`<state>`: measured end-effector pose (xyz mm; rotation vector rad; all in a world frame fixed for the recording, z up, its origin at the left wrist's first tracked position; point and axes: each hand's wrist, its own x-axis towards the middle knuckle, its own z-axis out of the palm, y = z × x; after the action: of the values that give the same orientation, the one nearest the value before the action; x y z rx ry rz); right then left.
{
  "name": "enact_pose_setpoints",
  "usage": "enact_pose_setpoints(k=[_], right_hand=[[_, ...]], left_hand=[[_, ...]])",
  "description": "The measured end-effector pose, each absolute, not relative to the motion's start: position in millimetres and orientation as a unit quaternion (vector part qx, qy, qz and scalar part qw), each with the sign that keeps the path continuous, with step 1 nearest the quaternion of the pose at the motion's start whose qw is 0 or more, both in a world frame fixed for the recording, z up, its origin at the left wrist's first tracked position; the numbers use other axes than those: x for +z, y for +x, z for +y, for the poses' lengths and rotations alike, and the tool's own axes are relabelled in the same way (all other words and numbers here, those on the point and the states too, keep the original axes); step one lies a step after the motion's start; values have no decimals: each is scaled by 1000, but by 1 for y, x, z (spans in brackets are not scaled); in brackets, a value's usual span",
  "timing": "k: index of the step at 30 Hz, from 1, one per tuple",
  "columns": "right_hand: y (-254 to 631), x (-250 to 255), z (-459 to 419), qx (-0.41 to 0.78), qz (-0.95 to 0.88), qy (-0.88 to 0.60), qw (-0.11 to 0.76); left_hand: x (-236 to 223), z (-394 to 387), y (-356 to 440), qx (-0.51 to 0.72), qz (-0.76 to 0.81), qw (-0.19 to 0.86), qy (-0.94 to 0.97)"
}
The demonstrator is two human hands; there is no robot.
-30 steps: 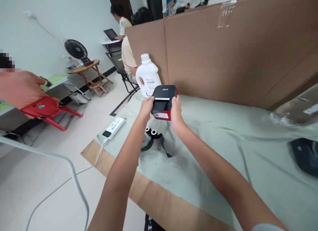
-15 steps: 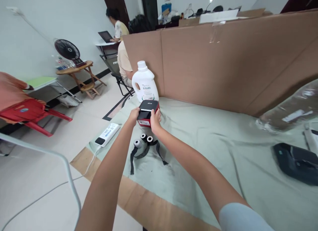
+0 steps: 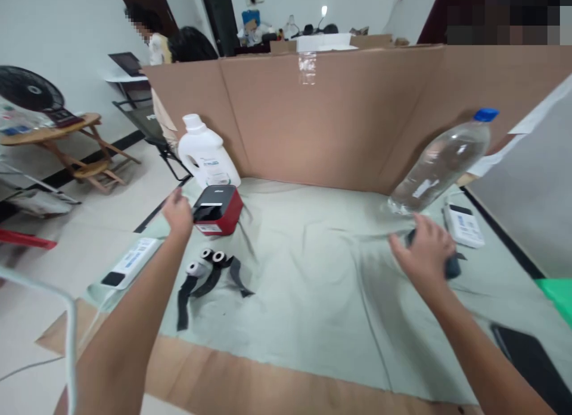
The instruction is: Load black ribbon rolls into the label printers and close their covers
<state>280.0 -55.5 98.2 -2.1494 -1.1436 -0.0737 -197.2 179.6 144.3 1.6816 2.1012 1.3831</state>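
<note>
A small red and black printer (image 3: 217,209) stands on the pale green cloth (image 3: 313,272) at the back left. My left hand (image 3: 177,212) hovers just beside its left side; the fingers are hidden behind the back of the hand. Over to the right, my right hand (image 3: 424,254) curls over a small black object (image 3: 452,265) lying on the cloth. This is just in front of a clear plastic bottle (image 3: 442,162) with a blue cap that leans against the cardboard wall (image 3: 322,123).
A white detergent jug (image 3: 203,153) stands behind the printer. Small rolls with black ribbon (image 3: 206,266) lie in front of it, a white power strip (image 3: 129,261) to the left. A white device (image 3: 465,224) and a flat black device (image 3: 527,361) lie right. People sit beyond the cardboard.
Both hands have left the printer, which now rests on the cloth. My right hand has swung far right onto the black object. The view has turned right.
</note>
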Motion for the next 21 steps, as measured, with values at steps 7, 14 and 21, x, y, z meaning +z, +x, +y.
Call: enact_pose_setpoints(k=[7, 14, 21], right_hand=[[383, 78, -110, 90, -320, -933, 140], [366, 85, -97, 90, -315, -936, 129], [255, 98, -61, 65, -402, -890, 207]], left_hand=[[96, 42, -17, 311, 405, 187, 839], [7, -52, 41, 98, 243, 198, 945], [16, -59, 22, 164, 242, 229, 928]])
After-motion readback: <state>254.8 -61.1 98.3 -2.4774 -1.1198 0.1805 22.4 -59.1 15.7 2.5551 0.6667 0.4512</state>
